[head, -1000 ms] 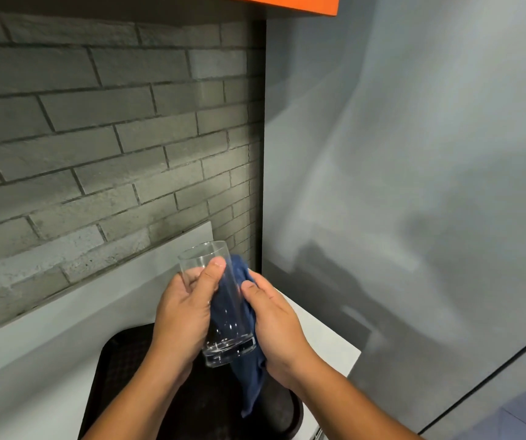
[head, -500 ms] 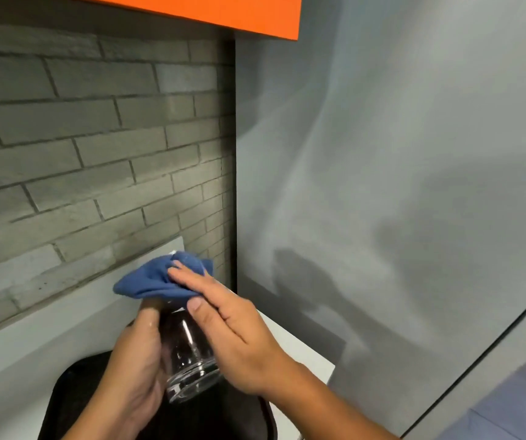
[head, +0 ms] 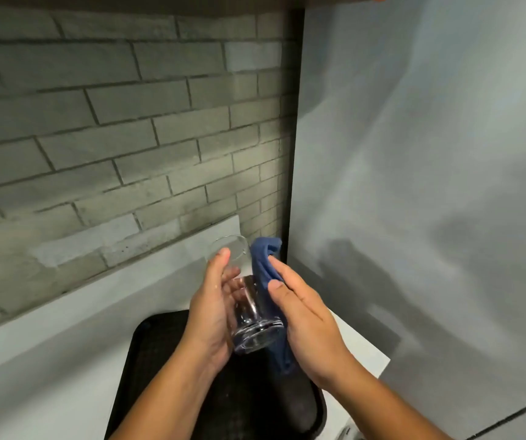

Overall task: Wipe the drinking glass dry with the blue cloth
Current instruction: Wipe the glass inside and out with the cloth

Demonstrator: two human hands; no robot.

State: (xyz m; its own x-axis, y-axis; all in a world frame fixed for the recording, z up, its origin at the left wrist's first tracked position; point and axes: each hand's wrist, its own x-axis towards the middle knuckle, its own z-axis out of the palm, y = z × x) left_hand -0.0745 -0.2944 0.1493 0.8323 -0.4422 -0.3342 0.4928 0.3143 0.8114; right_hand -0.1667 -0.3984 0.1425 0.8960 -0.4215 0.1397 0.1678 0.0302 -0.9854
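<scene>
Counting: one drinking glass (head: pixel 245 300), one blue cloth (head: pixel 266 268), one tray (head: pixel 157 350), two bare hands.
Glass position: held in the air above the tray, tilted, rim up and far, thick base near.
Left hand (head: pixel 210 315): curled around the glass's left side, thumb lying along the wall up near the rim, fingers behind the glass.
Right hand (head: pixel 306 315): fingers nearly straight, pressing the cloth flat against the glass's right side.
Cloth position: sandwiched between right palm and glass, bunched at the top, tail hanging below the base.
Materials: clear smooth cylindrical glass; soft folded fabric; black textured tray with rounded corners on a pale counter (head: pixel 49 360).
Backdrop: grey brick wall (head: pixel 112 128) on the left.
</scene>
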